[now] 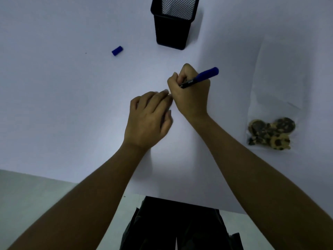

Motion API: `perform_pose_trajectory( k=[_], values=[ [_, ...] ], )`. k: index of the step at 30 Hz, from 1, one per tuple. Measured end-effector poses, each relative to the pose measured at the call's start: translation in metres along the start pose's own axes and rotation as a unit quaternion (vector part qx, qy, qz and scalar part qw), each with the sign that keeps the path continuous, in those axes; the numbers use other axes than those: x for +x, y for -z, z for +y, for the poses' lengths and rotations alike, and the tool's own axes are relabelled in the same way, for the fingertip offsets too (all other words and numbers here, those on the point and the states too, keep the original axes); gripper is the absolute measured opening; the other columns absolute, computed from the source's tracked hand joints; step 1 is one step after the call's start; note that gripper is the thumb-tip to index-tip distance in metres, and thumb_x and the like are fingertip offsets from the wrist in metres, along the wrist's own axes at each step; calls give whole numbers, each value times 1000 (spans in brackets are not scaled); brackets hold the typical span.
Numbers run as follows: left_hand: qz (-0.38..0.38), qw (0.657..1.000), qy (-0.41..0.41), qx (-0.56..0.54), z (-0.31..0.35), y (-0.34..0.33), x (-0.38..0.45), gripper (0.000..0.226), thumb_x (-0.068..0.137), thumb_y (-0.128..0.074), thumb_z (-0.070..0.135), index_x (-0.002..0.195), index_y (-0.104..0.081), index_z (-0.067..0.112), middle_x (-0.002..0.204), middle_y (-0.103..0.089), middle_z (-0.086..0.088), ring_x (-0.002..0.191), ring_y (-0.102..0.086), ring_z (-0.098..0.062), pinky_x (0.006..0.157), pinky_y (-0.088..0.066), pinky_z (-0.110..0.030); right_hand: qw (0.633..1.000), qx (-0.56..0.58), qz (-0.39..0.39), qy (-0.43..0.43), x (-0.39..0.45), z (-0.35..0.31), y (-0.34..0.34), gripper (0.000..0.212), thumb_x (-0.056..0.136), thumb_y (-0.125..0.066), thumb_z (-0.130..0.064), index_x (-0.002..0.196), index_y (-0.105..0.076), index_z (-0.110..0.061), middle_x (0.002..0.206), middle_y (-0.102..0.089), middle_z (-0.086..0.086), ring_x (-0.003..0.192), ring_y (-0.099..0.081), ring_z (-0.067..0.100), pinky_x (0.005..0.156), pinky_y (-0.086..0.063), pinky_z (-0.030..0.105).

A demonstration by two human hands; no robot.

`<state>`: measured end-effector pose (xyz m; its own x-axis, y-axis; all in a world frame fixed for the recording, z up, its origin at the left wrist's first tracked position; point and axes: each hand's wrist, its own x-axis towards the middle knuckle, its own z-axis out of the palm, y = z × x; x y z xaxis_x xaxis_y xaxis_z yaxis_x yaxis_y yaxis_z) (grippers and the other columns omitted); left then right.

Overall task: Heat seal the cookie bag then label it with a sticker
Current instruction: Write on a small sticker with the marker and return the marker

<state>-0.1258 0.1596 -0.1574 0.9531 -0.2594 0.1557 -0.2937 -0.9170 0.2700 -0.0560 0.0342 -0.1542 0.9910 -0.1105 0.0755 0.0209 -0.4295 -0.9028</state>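
Note:
A clear cookie bag [277, 73] lies flat at the right of the white table, with several dark-speckled cookies [270, 134] bunched at its near end. At the table's middle my right hand [191, 94] grips a blue marker [205, 76], its tip pointing down and hidden behind my fingers. Just left of it, my left hand [149, 120] rests palm down with its fingertips touching the right hand. A small pale sliver shows between the two hands; I cannot tell whether it is the sticker.
A black mesh pen holder [171, 24] stands at the back centre. The marker's blue cap [117, 50] lies loose at the back left. The table's near edge [72, 181] runs diagonally, with my dark trousers below it.

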Motion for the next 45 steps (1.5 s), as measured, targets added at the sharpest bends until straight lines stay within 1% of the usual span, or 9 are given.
perform_pose_trajectory(
  k=[4, 8, 14, 20, 24, 27, 32, 36, 45],
  values=[
    [-5, 1000, 2, -4, 1, -2, -1, 38, 94, -47, 31, 124, -62, 15, 130, -63, -2, 119, -56, -24, 96, -39, -40, 1000, -7, 14, 3, 0, 0, 1, 46, 87, -64, -10, 62, -31, -31, 47, -37, -15, 45, -50, 3, 43, -35, 8],
    [3, 1000, 3, 2, 0, -1, -1, 37, 93, -49, 30, 124, -62, 15, 129, -63, -3, 118, -56, -24, 96, -39, -41, 999, -20, 40, -6, -1, 0, 1, 36, 87, -63, -11, 64, -37, -21, 47, -35, -15, 43, -49, 4, 43, -33, 7],
    [0, 1000, 2, -1, 1, -2, -1, 37, 94, -47, 31, 124, -62, 15, 129, -63, -3, 118, -56, -24, 96, -40, -41, 1000, -1, 7, -6, -1, -1, 2, 29, 90, -64, -19, 71, -44, -12, 53, -46, -6, 45, -47, 8, 45, -41, 13],
    [2, 1000, 1, -2, 0, -3, -1, 38, 94, -47, 31, 123, -63, 14, 128, -64, -4, 118, -57, -25, 96, -39, -41, 1000, -7, 5, -10, 0, -1, 1, 28, 91, -63, -21, 73, -45, -12, 57, -51, 1, 47, -49, 10, 45, -46, 19],
    [3, 1000, 0, -6, 0, -3, -1, 37, 93, -48, 31, 123, -63, 14, 127, -64, -5, 116, -57, -26, 96, -41, -42, 1000, -17, 5, -17, -1, 0, 0, 27, 90, -64, -20, 72, -45, -13, 53, -46, -5, 46, -49, 11, 44, -45, 20],
    [6, 1000, 0, -6, 1, -2, -2, 37, 93, -48, 30, 123, -63, 14, 128, -64, -4, 117, -58, -26, 96, -40, -41, 1000, -21, 12, -16, -1, 1, 1, 27, 91, -63, -21, 74, -44, -13, 56, -49, -1, 47, -51, 13, 45, -47, 22],
    [5, 1000, 4, -6, 0, -3, -2, 36, 93, -51, 30, 123, -63, 14, 128, -64, -4, 117, -57, -25, 97, -40, -41, 999, -35, 8, -14, -1, 1, -1, 26, 90, -63, -21, 74, -44, -14, 55, -45, -9, 46, -49, 11, 45, -46, 17],
    [7, 1000, 2, -10, -1, -3, -1, 36, 93, -51, 30, 122, -63, 14, 127, -64, -4, 117, -57, -25, 97, -40, -41, 999, -32, 8, -8, 1, 1, -2, 27, 91, -64, -22, 74, -44, -14, 56, -50, -3, 48, -53, 14, 46, -50, 25],
    [8, 1000, 2, -12, 0, -3, -1, 36, 93, -51, 30, 123, -63, 14, 127, -64, -4, 117, -57, -25, 96, -40, -41, 1000, -28, 10, -2, 0, 3, -1, 26, 91, -64, -24, 75, -45, -13, 59, -53, 1, 49, -53, 14, 49, -51, 21]
  ],
)
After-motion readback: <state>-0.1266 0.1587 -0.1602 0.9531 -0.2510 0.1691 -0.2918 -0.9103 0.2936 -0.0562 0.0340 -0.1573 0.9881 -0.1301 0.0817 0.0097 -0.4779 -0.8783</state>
